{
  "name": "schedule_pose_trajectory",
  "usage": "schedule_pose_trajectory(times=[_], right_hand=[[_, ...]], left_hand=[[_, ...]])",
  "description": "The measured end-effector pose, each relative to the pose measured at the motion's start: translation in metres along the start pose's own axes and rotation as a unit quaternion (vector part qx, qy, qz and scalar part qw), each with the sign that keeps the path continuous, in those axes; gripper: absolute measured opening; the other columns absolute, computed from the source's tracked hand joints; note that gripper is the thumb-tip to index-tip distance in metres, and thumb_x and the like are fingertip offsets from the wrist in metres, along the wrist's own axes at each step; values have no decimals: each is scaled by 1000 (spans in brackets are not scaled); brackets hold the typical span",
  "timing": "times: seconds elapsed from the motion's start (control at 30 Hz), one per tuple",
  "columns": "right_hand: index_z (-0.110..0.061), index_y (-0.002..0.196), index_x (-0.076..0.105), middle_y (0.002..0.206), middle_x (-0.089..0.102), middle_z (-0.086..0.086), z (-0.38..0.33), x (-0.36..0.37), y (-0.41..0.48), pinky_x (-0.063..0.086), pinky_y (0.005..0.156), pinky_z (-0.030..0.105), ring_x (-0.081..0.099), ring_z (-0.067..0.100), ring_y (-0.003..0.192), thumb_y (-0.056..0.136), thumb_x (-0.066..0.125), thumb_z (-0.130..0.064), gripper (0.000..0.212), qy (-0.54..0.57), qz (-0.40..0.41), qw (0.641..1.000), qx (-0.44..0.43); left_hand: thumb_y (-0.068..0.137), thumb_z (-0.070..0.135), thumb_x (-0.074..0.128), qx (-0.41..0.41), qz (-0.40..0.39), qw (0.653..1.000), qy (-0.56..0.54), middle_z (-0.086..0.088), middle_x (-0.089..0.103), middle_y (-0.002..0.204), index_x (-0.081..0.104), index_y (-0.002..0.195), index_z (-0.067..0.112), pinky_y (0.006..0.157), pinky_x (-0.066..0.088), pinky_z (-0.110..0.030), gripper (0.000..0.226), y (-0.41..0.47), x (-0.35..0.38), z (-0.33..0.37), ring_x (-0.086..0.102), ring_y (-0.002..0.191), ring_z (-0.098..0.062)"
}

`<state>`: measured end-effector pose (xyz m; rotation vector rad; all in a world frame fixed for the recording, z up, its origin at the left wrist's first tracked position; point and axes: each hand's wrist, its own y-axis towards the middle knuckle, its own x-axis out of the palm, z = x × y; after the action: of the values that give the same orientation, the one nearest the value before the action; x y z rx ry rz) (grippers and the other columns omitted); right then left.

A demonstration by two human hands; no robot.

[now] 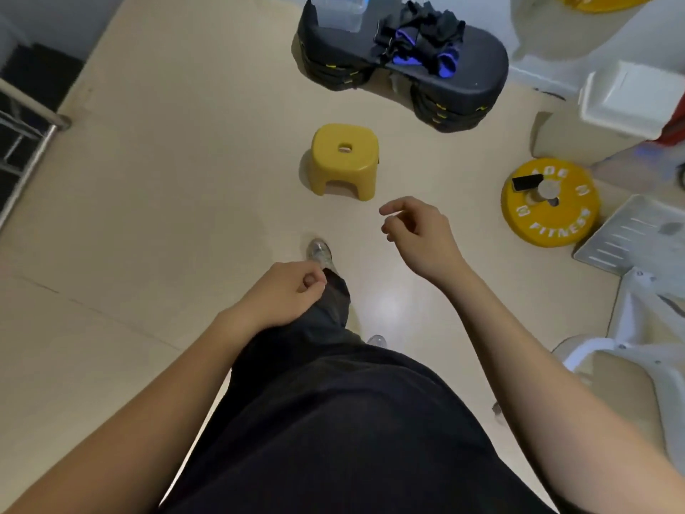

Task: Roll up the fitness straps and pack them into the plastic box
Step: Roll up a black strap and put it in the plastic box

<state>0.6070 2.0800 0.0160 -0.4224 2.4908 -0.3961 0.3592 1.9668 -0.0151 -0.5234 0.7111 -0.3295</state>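
Well ahead, the fitness straps (419,42) lie in a tangled black-and-blue heap on a black step platform (456,87), the clear plastic box (339,13) standing just beside them on it. Nearer, a yellow stool (344,157) sits on the floor. The left hand (285,294) has its fingers (310,281) loosely curled, the right hand (419,235)'s are relaxed and half spread; both hold nothing

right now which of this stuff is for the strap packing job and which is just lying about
For the job:
fitness straps, heaped on the black step platform
clear plastic box, beside them on the platform
left hand and right hand, both holding nothing

Lying about:
yellow stool
yellow weight plate
white tub
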Motion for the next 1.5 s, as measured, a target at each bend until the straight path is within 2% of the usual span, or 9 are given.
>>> schedule_pose_trajectory(times=[0.3, 0.57, 0.7, 0.83, 0.97, 1.1, 1.2, 1.37, 1.5], right_hand=[[-28, 112, 74, 90, 78, 2, -84, -24, 211, 59, 87, 44, 74, 24, 88, 97, 57, -20, 24, -22, 3, 999, 25], [-32, 111, 74, 91, 78, -7, -88, -73, 302, 59, 89, 41, 72, 13, 88, 99, 61, -21, 21, -25, 7, 996, 91], [-29, 107, 75, 91, 78, -4, -80, -109, 362, 60, 91, 46, 74, 18, 87, 99, 63, -17, 19, -5, 34, 993, 117], [-26, 108, 75, 90, 78, -2, -79, -153, 447, 60, 91, 47, 75, 19, 86, 99, 62, -14, 20, 0, 34, 993, 111], [-27, 110, 73, 92, 77, 0, -90, -197, 537, 59, 90, 45, 73, 20, 88, 100, 57, -13, 23, -9, 11, 995, 96], [-28, 110, 69, 91, 78, -1, -115, -227, 622, 60, 90, 41, 74, 20, 87, 102, 55, -16, 21, -17, 5, 998, 61], [-25, 113, 69, 92, 78, 0, -140, -237, 677, 59, 92, 43, 74, 23, 88, 104, 54, -19, 19, 2, 10, 999, 36], [-19, 119, 69, 93, 76, 5, -171, -232, 756, 59, 92, 50, 74, 29, 92, 106, 54, -21, 20, 75, 48, 996, 11], [-24, 114, 70, 88, 77, -4, -180, -213, 811, 56, 78, 31, 74, 15, 85, 104, 56, -22, 17, 53, 49, 997, 7]], left_hand=[[104, 31, 63, 20, 16, 999, -40, 21, 72, 100, 76, 107, 31, 71, 46, -4, 13, 199, -167, 28, 66, 89, 7], [102, 20, 62, 58, 59, 994, -68, 24, 74, 84, 77, 102, 30, 71, 49, -10, 18, 353, -289, 112, 68, 84, 8], [101, 22, 64, 51, 84, 989, -108, 8, 76, 99, 76, 108, 31, 88, 57, -27, 16, 430, -326, 159, 74, 94, -12], [101, 22, 64, 29, 83, 988, -130, 4, 77, 102, 76, 105, 32, 88, 58, -29, 16, 504, -350, 198, 75, 95, -17], [103, 25, 62, 29, 35, 997, -68, 11, 77, 97, 74, 105, 32, 83, 60, -31, 14, 561, -364, 217, 74, 83, -9], [102, 31, 63, 33, -30, 999, 30, 23, 70, 98, 72, 103, 40, 90, 59, -35, 13, 600, -371, 223, 68, 90, 0], [101, 30, 65, 33, -10, 999, 32, 29, 68, 98, 68, 96, 52, 88, 55, -28, 22, 625, -386, 234, 65, 90, 13], [96, 41, 58, 26, 11, 998, 63, 22, 75, 101, 75, 104, 36, 105, 52, -47, 19, 692, -430, 248, 72, 99, -8], [105, 22, 60, 67, -1, 995, 68, 17, 74, 98, 76, 112, 28, 84, 54, -32, 18, 765, -475, 245, 71, 92, -7]])
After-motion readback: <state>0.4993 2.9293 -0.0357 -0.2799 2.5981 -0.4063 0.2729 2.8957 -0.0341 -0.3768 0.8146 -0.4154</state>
